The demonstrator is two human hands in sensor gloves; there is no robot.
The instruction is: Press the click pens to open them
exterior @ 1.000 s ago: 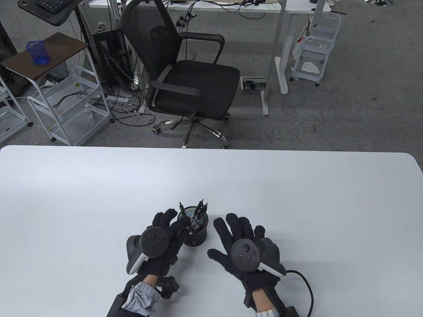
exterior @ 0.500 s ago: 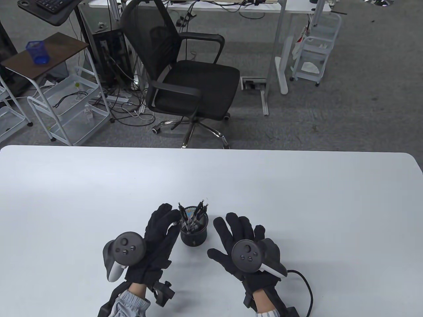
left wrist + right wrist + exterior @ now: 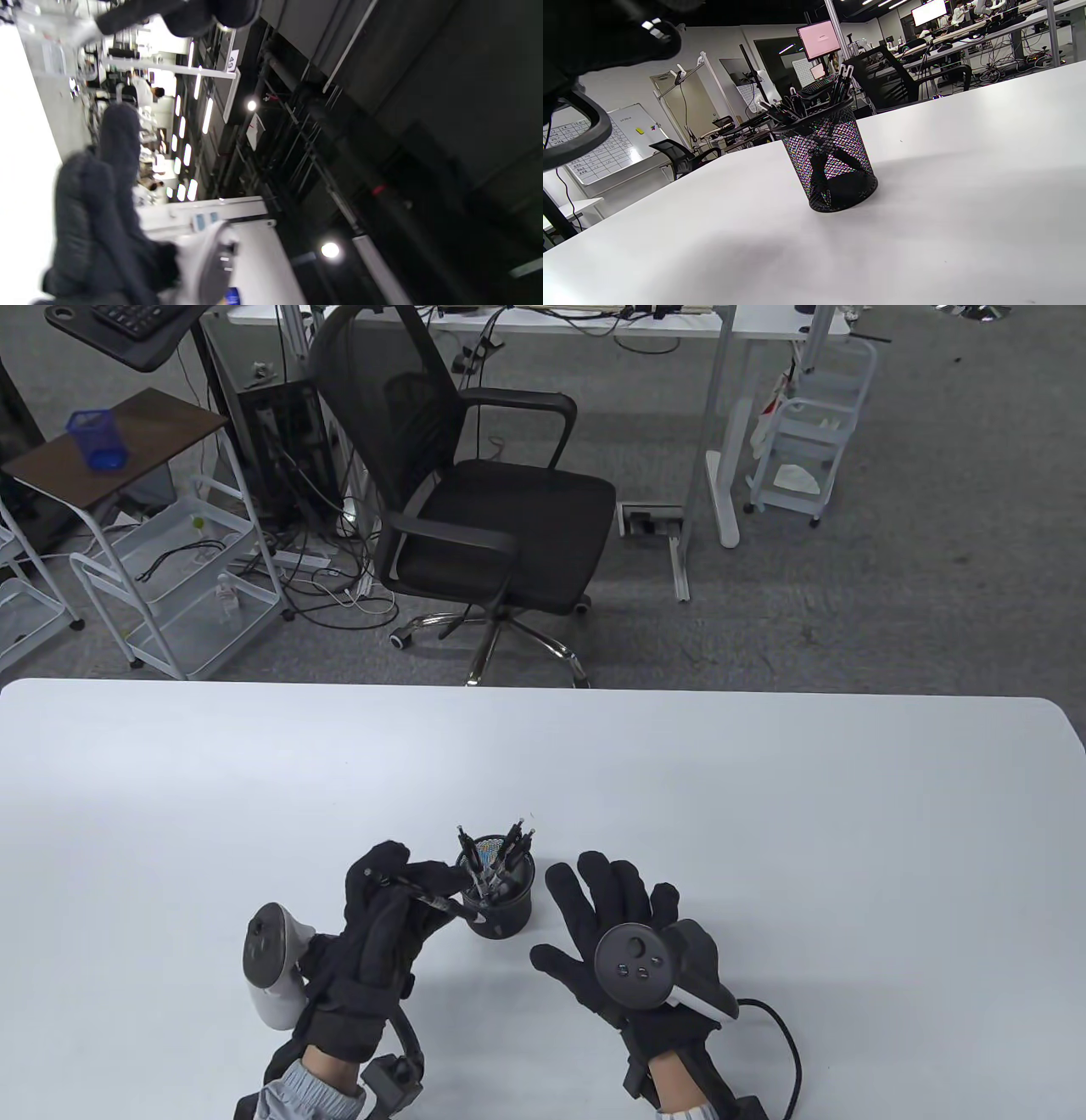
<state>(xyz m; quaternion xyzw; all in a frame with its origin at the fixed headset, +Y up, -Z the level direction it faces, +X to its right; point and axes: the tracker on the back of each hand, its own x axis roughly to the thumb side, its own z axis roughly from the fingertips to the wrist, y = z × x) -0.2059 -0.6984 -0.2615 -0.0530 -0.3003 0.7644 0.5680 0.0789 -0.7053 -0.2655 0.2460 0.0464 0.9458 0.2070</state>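
Note:
A black mesh pen cup stands on the white table with several black click pens upright in it. My left hand is just left of the cup and grips one black click pen, which lies slanted across its fingers with one end by the cup's rim. My right hand rests flat and open on the table right of the cup, holding nothing. The right wrist view shows the cup and its pens close up. The left wrist view is blurred and points at the ceiling.
A black office chair stands beyond the table's far edge. White wire carts and desks stand further back. A black cable runs from my right wrist over the table.
My left hand has drawn back left from the cup with one pen in its fingers and rolled, so its tracker now faces left. The right hand has stayed still.

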